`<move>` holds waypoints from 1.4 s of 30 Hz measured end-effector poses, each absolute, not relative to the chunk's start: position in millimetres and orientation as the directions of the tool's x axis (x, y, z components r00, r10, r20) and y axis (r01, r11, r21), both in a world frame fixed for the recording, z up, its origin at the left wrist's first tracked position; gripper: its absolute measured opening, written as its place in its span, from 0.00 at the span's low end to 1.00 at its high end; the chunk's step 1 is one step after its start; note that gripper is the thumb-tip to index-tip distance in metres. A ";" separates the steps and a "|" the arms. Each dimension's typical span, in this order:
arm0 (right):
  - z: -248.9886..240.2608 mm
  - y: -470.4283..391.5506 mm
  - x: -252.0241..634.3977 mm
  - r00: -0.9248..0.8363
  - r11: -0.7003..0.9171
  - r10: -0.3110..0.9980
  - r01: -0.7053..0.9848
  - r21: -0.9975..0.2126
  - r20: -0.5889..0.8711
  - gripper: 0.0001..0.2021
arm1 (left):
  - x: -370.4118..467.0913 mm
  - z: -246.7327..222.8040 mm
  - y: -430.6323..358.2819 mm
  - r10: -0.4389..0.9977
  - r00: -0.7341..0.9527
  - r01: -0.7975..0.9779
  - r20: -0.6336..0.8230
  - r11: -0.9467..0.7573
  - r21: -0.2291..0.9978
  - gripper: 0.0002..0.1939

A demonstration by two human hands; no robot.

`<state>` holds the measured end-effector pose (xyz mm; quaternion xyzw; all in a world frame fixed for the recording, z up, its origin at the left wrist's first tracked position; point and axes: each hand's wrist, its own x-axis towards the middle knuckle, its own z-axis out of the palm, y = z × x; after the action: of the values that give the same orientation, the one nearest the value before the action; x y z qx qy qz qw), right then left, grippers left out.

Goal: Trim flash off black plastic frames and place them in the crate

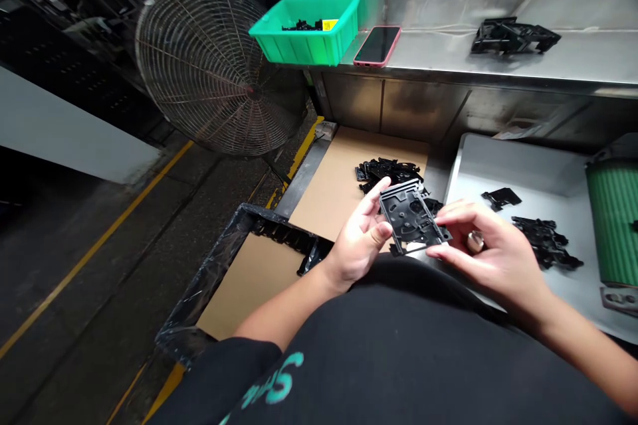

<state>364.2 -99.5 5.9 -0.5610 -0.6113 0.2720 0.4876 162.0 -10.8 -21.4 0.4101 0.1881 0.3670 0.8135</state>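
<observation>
A flat black molded plastic part (409, 216) with ribs and cutouts is held between both hands, tilted toward me. My left hand (359, 239) grips its left edge, thumb on the near face. At the opposite edge, my right hand (491, 246) pinches a corner between thumb and fingers; a ring shows on one finger. Just behind lies a pile of similar black parts (386, 171) on a cardboard sheet (323, 196). More black parts (543, 242) rest in a grey-white tray (528, 169) to the right, with a single black piece (502, 198) apart from them.
A metal shelf (433, 50) carries a green bin (309, 46), a pink-edged phone (377, 45) and black parts (513, 36). At left stands a large fan (219, 66). A black crate (199, 292) with cardboard is below left; a green ribbed conveyor belt (613, 212) is far right.
</observation>
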 end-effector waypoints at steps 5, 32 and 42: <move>2.6 -101.5 353.1 0.193 0.217 0.932 0.379 -0.900 0.306 0.15 | 155.4 -18.7 -4.7 0.680 0.732 -0.335 0.032 0.319 0.887 0.63; 15.8 -95.0 379.3 0.025 0.409 0.887 0.421 -0.810 0.461 0.31 | 127.9 -17.6 15.8 0.542 0.770 -0.271 0.336 -0.199 0.942 0.66; 7.8 -104.5 355.6 -0.044 0.525 0.811 0.497 -0.691 0.584 0.37 | 140.4 -14.9 18.6 0.568 0.640 -0.317 0.517 -0.419 0.851 0.64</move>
<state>355.6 -104.5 7.8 -0.4631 -0.7061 0.1525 0.5136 140.4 18.6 -14.9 0.7325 0.0859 0.4156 0.5323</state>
